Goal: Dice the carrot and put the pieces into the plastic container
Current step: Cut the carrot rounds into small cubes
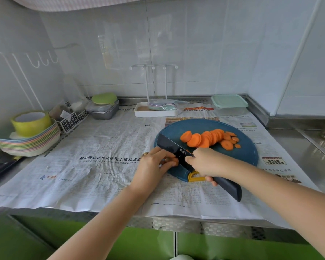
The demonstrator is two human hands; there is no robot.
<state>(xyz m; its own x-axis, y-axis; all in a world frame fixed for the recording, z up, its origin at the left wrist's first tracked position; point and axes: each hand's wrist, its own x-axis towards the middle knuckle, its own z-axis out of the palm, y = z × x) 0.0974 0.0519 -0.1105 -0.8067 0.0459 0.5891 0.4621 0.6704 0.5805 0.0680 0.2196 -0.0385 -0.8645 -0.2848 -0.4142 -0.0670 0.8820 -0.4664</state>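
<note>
A round, matte blue cutting board (248, 152) lies on newspaper (101, 156) that covers the steel worktop. Thin, flat carrot slices (208, 137) overlap in a fanned row across the board's middle towards 2 o'clock, with a few loose rounds at the row's far end. At the board's 8 o'clock edge the left hand (154, 164) curls its fingers round a small carrot stub (174, 160), which is mostly hidden. The right hand (204, 162) is wrapped tight round the smooth dark handle of a broad black knife (174, 146), whose blade rests against the stub. A yellow peeler (194, 176) peeks from under that hand at 6 o'clock. The plastic container (229, 104), clear, square and closed with a mint lid, stands at 1 o'clock against the tiled wall, well apart from the board. At 9 o'clock sits a stack of pastel plates (26, 145).
</note>
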